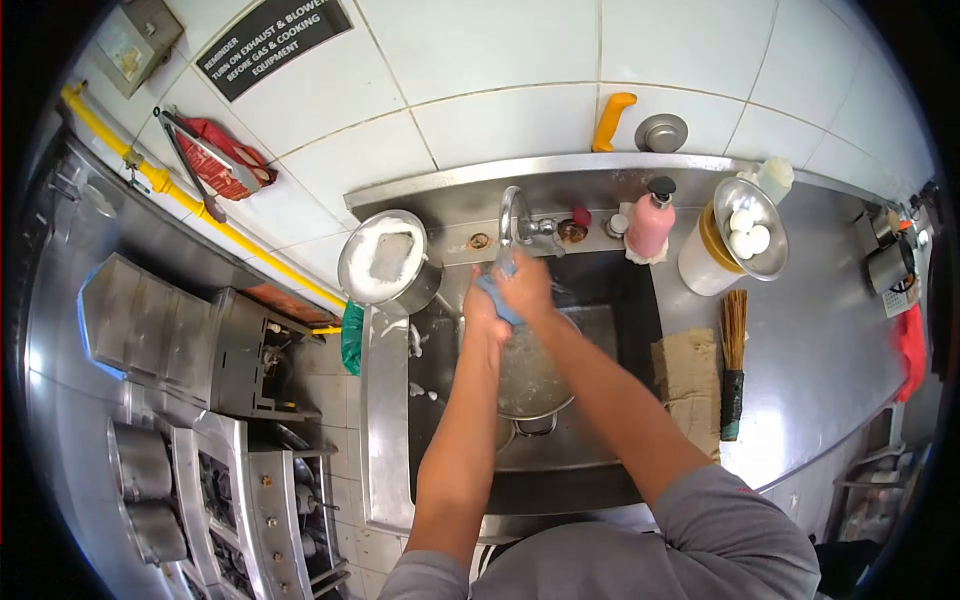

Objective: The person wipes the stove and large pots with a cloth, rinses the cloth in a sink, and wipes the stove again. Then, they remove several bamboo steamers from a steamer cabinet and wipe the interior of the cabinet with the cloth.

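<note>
Under the curved metal faucet (513,205), my left hand (482,308) and my right hand (525,286) are close together around a wet blue-grey cloth (497,298). My left hand grips the cloth from the left side. The fingers of my right hand are closed on it too, slightly blurred by motion. Below my hands, a round metal pot (535,385) with cloudy water stands in the sink (595,440); my forearms partly cover it.
Left of the sink stands a pot of white suds (385,262). On the right are a pink soap bottle (651,225), a bowl of eggs (765,255) on a white container (708,262), a folded tan cloth (690,385) and a stick brush (733,370).
</note>
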`<state>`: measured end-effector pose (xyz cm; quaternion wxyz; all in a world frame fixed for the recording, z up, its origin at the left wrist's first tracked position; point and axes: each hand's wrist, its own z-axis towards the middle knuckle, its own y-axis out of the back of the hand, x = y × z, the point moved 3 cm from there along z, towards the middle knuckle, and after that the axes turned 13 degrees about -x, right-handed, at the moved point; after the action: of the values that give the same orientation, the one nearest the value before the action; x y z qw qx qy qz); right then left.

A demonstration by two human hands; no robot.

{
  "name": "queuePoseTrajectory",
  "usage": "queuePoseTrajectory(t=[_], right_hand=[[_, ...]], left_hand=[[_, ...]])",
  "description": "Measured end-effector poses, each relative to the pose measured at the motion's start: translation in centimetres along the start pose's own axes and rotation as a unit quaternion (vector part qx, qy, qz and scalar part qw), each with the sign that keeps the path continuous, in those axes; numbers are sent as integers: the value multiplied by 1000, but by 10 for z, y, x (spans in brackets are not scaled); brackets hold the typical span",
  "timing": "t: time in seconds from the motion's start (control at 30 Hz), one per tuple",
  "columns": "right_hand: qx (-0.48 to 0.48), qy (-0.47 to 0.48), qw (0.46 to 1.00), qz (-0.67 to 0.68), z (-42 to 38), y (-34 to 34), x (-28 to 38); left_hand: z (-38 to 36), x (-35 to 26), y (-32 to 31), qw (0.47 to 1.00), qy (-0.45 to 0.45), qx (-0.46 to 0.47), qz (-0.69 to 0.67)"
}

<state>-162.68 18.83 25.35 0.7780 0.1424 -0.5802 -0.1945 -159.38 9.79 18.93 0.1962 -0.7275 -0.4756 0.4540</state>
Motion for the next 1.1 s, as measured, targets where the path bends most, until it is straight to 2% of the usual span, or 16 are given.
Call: queuePoseTrajectory(t=[0.03, 0.17, 0.23, 0.37, 0.47, 0.53, 0.57, 0.63, 0.7, 0.73, 0.77, 0.83, 0.9, 0.97, 1.03, 1.1], right_hand=[[-40, -3, 998, -48, 12, 6, -8], [-20, 23, 993, 112, 34, -3, -27], [209, -52, 953, 214, 0, 1, 4], [288, 188, 931, 124, -70, 17, 40], [222, 152, 960, 82, -71, 27, 33], [-23, 91, 988, 123, -30, 5, -18], [22, 5, 999, 47, -7, 16, -29], [17, -8, 1000, -4, 0, 17, -28], [51, 51, 997, 32, -33, 13, -4], [90, 106, 988, 72, -49, 9, 7], [90, 105, 988, 72, -46, 6, 5], [-11, 54, 996, 74, -36, 2, -5], [-70, 70, 994, 41, -3, 7, -22], [-69, 99, 993, 3, 23, 15, -45], [4, 100, 995, -20, 35, 19, -50], [96, 83, 989, 73, 33, 25, -30]], left_hand=[[-24, 2, -17, 993, 22, -117, 13], [-38, -1, -11, 994, -40, -90, -53], [-35, 9, 1, 996, -45, -62, -36], [-16, 11, 33, 998, -49, -1, -48], [11, 12, 34, 1000, -3, 3, -21], [37, 36, 31, 998, -48, -8, -27], [24, 43, 15, 998, -48, -10, -26], [-15, 42, -15, 982, -58, -181, 15], [14, 42, 15, 980, -94, -176, 19], [25, 42, 23, 989, -45, 108, -92], [20, 33, 26, 903, 8, 383, -194], [-11, 12, -5, 962, 52, 257, -76], [-18, 4, -22, 986, -42, -148, 65], [-43, -19, -41, 976, -66, -150, 143], [-46, -46, -44, 848, -195, -170, 462], [-39, -65, -48, 827, -245, -114, 493]])
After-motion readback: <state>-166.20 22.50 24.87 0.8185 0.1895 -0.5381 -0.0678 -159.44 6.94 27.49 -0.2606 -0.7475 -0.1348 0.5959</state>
